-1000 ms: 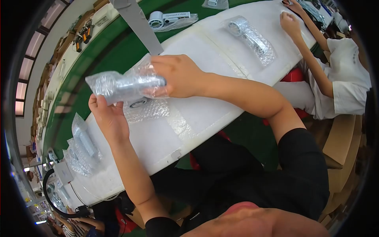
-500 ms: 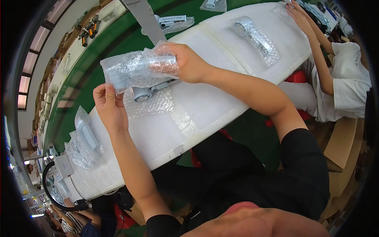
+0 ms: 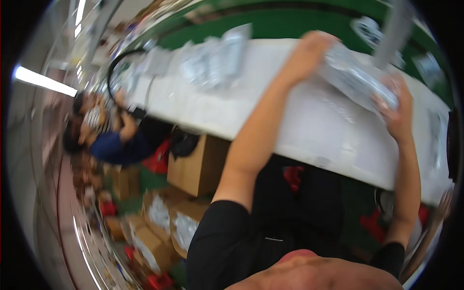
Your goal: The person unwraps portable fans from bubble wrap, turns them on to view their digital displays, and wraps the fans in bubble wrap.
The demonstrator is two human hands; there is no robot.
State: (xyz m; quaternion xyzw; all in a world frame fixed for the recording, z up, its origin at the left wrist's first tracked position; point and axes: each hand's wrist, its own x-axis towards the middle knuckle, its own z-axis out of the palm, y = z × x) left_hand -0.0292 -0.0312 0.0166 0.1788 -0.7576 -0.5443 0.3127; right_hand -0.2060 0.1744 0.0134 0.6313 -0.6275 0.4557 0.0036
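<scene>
A bubble-wrap bag (image 3: 355,79) with a pale blue item inside is held slanted above the white table (image 3: 309,130). My left hand (image 3: 311,54) is closed on its upper left end. At the lower right end my right hand (image 3: 398,104) grips the wrap, with shiny plastic showing between its fingers. Both hands are smeared by motion, and the item's shape inside the bag is blurred. Under the bag, a sheet of clear bubble wrap (image 3: 336,107) lies faintly visible on the tabletop.
Several wrapped items (image 3: 215,60) lie on the table's left part, beside a white box (image 3: 157,60) with a black curved tube. A grey post (image 3: 394,34) rises at the far edge. Other people (image 3: 113,130) sit at left. Cardboard boxes (image 3: 198,164) stand on the floor.
My view has swung toward the left, so the table and hands appear farther right. Both hands still hold the bag, which now slants down to the right.
</scene>
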